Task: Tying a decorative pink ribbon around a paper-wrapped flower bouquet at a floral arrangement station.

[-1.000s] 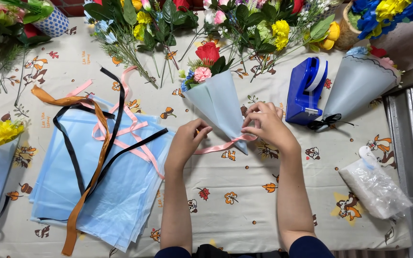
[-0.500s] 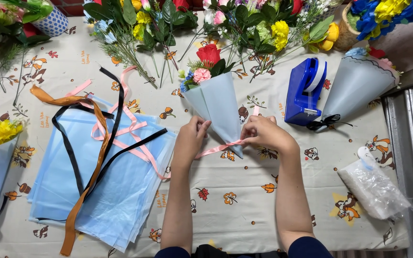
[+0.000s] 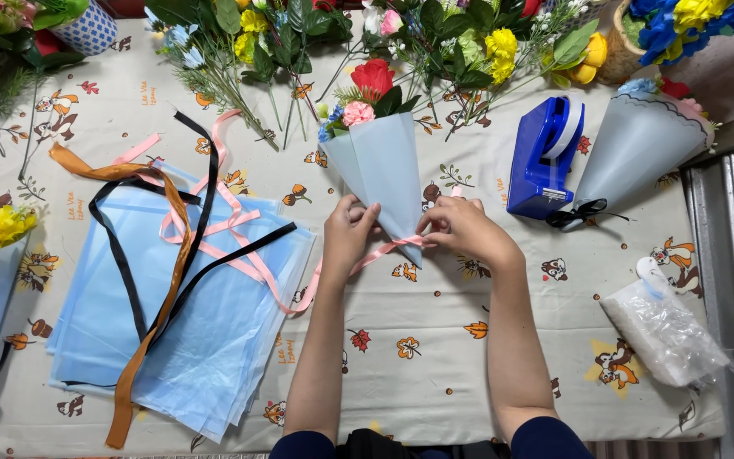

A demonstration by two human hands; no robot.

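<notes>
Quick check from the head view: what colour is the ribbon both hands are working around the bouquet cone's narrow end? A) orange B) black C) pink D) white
C: the pink ribbon runs between the left hand and right hand across the tip of the light blue cone.

A pale blue cone-wrapped bouquet (image 3: 380, 161) lies flat, tip pinched, pink ribbon (image 3: 375, 253) crossing its narrow end.

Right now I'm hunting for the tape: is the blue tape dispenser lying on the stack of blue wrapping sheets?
No, the blue tape dispenser stands on the patterned tablecloth right of the hands, far from the blue wrapping sheets.
</notes>
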